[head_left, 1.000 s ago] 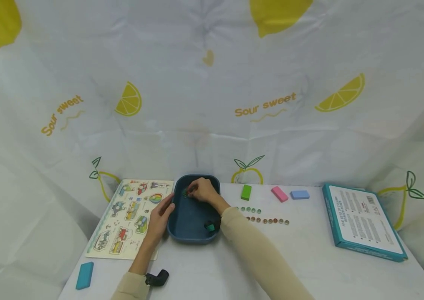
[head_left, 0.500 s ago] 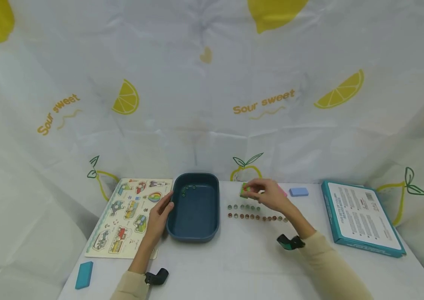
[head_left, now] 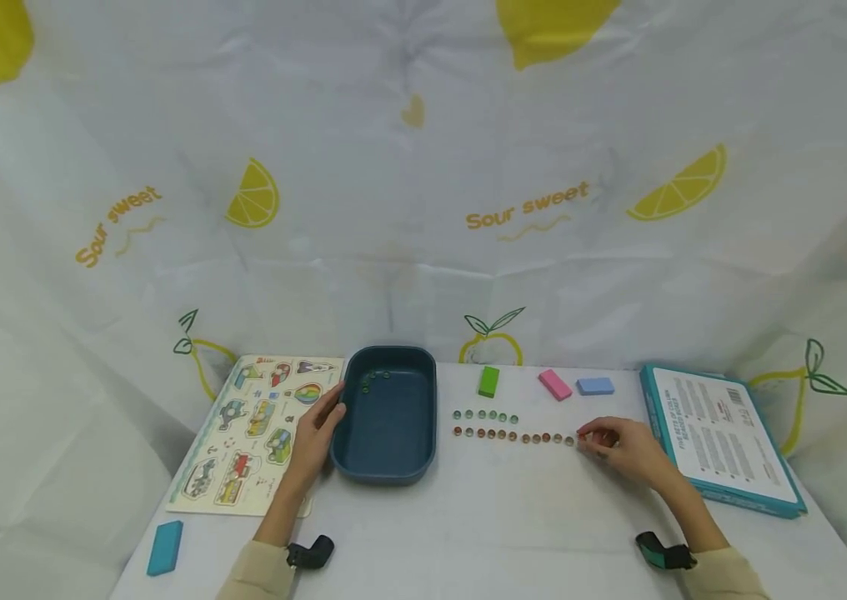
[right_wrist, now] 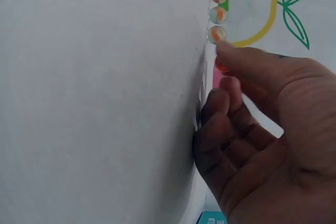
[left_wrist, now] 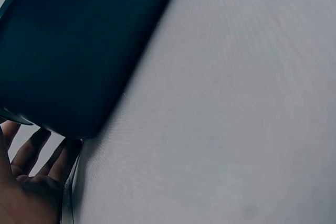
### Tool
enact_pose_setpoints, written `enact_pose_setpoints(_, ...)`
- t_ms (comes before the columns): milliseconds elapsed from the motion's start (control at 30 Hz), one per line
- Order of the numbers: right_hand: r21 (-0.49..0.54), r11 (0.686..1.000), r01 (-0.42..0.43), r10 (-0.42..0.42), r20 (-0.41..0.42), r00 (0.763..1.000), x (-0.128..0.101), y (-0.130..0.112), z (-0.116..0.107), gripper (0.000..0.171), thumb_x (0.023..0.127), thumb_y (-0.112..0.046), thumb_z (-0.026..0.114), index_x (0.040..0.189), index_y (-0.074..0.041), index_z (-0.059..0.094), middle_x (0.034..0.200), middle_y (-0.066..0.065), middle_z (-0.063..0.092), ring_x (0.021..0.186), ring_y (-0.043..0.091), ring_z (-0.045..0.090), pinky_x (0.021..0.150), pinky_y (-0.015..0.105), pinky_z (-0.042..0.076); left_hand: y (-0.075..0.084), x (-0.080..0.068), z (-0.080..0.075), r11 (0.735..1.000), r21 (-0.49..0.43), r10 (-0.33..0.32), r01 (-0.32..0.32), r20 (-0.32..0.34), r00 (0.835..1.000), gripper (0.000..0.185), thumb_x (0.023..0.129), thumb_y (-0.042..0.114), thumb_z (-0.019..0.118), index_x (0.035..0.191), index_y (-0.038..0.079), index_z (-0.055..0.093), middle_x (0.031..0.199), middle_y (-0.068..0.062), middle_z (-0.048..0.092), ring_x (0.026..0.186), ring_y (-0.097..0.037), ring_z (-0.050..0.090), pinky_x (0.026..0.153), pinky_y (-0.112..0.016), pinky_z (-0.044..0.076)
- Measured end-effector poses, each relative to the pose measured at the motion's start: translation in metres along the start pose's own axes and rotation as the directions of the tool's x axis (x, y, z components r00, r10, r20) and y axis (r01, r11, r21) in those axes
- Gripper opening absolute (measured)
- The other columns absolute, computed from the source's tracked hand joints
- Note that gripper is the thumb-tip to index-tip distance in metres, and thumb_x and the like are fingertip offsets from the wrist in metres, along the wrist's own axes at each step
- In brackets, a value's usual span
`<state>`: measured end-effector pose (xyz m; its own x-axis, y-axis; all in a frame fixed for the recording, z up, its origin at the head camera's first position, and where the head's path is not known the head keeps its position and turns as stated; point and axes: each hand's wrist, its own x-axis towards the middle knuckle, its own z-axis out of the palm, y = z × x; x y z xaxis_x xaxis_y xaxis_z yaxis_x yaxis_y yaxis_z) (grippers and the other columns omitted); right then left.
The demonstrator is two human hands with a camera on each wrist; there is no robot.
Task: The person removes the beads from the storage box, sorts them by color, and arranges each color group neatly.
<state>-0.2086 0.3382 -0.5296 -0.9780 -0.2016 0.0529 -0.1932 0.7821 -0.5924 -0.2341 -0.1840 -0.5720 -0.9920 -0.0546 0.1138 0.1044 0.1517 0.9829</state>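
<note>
In the head view my right hand (head_left: pixel 624 446) pinches a small marble at the right end of a row of orange-swirled glass marbles (head_left: pixel 536 438). The right wrist view shows a bit of that red-orange marble (right_wrist: pixel 220 65) between thumb and fingertips, close to the table, beside the last marble (right_wrist: pixel 217 34) of the row. Behind it runs a shorter row of green marbles (head_left: pixel 493 415). With fingers fairly straight, my left hand (head_left: pixel 313 437) touches the left side of a dark blue tray (head_left: pixel 386 477). Several green marbles (head_left: pixel 367 383) lie at the tray's far left.
A picture puzzle board (head_left: pixel 243 442) lies left of the tray, partly behind the left hand. Green (head_left: pixel 488 382), pink (head_left: pixel 554 384) and blue (head_left: pixel 595 386) blocks lie at the back. A teal box (head_left: pixel 724 437) stands right; a teal block (head_left: pixel 164 547) lies front left.
My right hand has come out of the tray and moved right, past the green block, down to the end of the orange row. The left hand stays at the tray.
</note>
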Motion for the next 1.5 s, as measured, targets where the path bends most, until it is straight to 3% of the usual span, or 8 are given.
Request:
enact_pose_setpoints(467,0.014,1.0,0.011,-0.011,0.042,0.999,0.002,0.002,-0.001,0.022,0.094,-0.012,0.079,0.115,-0.008,0.078,0.082,-0.003,0.062,0.072,0.003,0.05,0.06,0.019,0.044,0.0,0.001,-0.003,1.0,-0.009,-0.024,0.024,0.03,0.999,0.048,0.111,0.03,0.056,0.158,0.02,0.051,0.167,-0.008,0.047,0.156,-0.029,0.044,0.106,-0.001,0.041)
enact_pose_setpoints(667,0.085,0.995,0.047,-0.045,-0.021,0.999,0.016,-0.015,-0.012,0.025,0.097,-0.016,0.078,0.119,-0.004,0.076,0.086,0.001,0.064,0.077,0.006,0.054,0.062,0.019,0.047,0.0,0.002,-0.005,1.0,-0.008,-0.022,0.022,0.022,1.0,0.047,0.111,0.029,0.056,0.157,0.021,0.052,0.167,-0.007,0.048,0.156,-0.027,0.044,0.106,-0.002,0.042)
enact_pose_setpoints(833,0.232,0.969,0.088,-0.078,-0.053,0.996,0.045,-0.065,-0.01,0.027,0.101,-0.022,0.073,0.121,-0.003,0.074,0.088,0.01,0.068,0.072,0.016,0.058,0.059,0.022,0.049,0.002,0.001,-0.006,1.0,0.001,-0.018,0.018,0.013,1.0,0.048,0.111,0.029,0.057,0.157,0.019,0.052,0.166,-0.008,0.048,0.156,-0.029,0.045,0.106,-0.001,0.042)
enact_pose_setpoints(1067,0.488,0.848,0.204,-0.254,0.038,0.966,0.109,-0.162,0.034,0.029,0.102,-0.017,0.071,0.129,-0.003,0.071,0.088,0.007,0.069,0.072,0.029,0.064,0.063,0.029,0.057,0.001,0.002,-0.006,1.0,-0.004,-0.019,0.019,0.014,1.0,0.049,0.11,0.031,0.059,0.157,0.02,0.052,0.167,-0.008,0.048,0.156,-0.029,0.045,0.106,-0.002,0.042)
enact_pose_setpoints(1167,0.562,0.812,0.158,-0.261,0.108,0.959,0.136,-0.201,0.061,0.032,0.103,-0.02,0.071,0.131,-0.004,0.071,0.101,0.018,0.075,0.088,0.04,0.07,0.075,0.04,0.065,-0.001,0.002,-0.006,1.0,-0.008,-0.027,0.027,0.016,1.0,0.049,0.11,0.031,0.059,0.157,0.02,0.052,0.167,-0.007,0.048,0.156,-0.029,0.044,0.106,-0.001,0.042)
enact_pose_setpoints(1267,0.593,0.801,0.08,-0.22,0.167,0.961,0.16,-0.229,0.088,0.035,0.103,-0.022,0.071,0.133,-0.004,0.07,0.116,0.028,0.074,0.105,0.05,0.07,0.089,0.055,0.064,-0.002,0.002,-0.004,1.0,-0.005,-0.026,0.026,0.013,1.0,0.048,0.11,0.03,0.058,0.157,0.02,0.052,0.167,-0.008,0.048,0.156,-0.03,0.044,0.106,-0.001,0.042)
enact_pose_setpoints(1333,0.563,0.826,0.043,-0.175,0.183,0.967,0.174,-0.239,0.107,0.034,0.102,-0.019,0.072,0.13,-0.001,0.071,0.114,0.029,0.075,0.102,0.046,0.072,0.088,0.054,0.065,-0.001,0.001,-0.003,1.0,0.005,-0.022,0.022,0.01,1.0,0.049,0.11,0.03,0.058,0.157,0.019,0.052,0.166,-0.009,0.048,0.156,-0.031,0.045,0.106,-0.002,0.042)
enact_pose_setpoints(1500,0.298,0.954,-0.024,-0.025,0.161,0.987,0.193,-0.246,0.143,0.025,0.091,-0.006,0.08,0.115,0.001,0.078,0.099,0.021,0.079,0.066,0.021,0.072,0.061,0.029,0.063,0.0,0.0,-0.002,1.0,0.013,-0.02,0.02,0.004,1.0,0.048,0.11,0.031,0.058,0.157,0.018,0.053,0.165,-0.009,0.05,0.155,-0.031,0.046,0.107,-0.002,0.042)
